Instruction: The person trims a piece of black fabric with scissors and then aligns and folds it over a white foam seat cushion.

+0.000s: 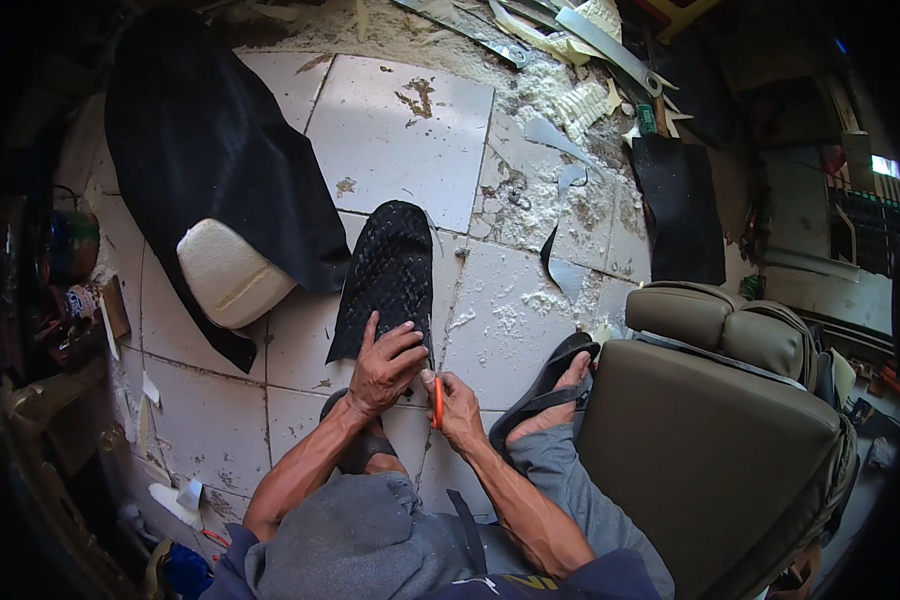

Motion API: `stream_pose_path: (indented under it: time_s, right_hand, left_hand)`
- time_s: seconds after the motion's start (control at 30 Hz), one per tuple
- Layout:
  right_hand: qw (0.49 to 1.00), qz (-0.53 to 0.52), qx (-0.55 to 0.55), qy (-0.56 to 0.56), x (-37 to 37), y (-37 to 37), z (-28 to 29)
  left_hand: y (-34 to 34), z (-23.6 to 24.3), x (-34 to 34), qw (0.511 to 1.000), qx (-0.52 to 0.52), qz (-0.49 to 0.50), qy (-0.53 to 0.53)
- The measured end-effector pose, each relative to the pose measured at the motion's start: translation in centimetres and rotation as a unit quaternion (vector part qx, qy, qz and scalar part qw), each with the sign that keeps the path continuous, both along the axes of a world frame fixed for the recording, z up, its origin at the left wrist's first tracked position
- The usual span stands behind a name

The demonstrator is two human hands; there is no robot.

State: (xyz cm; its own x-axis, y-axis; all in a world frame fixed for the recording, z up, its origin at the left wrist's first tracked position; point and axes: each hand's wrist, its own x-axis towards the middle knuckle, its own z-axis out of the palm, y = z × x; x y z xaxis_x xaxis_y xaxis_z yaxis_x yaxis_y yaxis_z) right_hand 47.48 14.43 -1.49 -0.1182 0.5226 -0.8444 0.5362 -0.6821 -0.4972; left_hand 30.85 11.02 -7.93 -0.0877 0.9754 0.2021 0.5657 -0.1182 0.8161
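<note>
A black piece of textured, woven-patterned material (388, 265) lies on the tiled floor in front of me, rounded at its far end. My left hand (387, 368) rests on its near part, fingers spread over the surface. Orange-handled scissors (437, 402) are in my right hand (458, 408), whose fingers are closed round the handle. Their blades point away from me along the right edge of the black piece, and how far they are apart is too small to tell.
Left of the piece, a large black sheet (210, 150) lies with a cream foam block (232, 272) on it. A padded olive-brown seat (705, 440) stands close on my right. Foam crumbs, offcuts and a black rectangular sheet (678, 210) lie at the far right.
</note>
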Motion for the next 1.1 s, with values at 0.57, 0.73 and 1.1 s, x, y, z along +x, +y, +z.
stream_pose_path:
  time_s: [0.57,0.73,1.1]
  right_hand:
    - [0.999,-0.039,-0.016,0.034,-1.4,0.5,0.4]
    - [1.000,0.001,0.013,0.026,-0.7,0.4,-0.1]
    - [0.993,-0.085,-0.048,0.070,0.4,-1.1,-0.3]
  left_hand:
    - [-0.8,0.5,-0.7,0.999,-0.013,-0.031,-0.021]
    - [-0.9,0.5,-0.9,0.998,-0.022,-0.042,-0.036]
    - [-0.5,1.0,-0.6,0.998,-0.034,-0.012,-0.056]
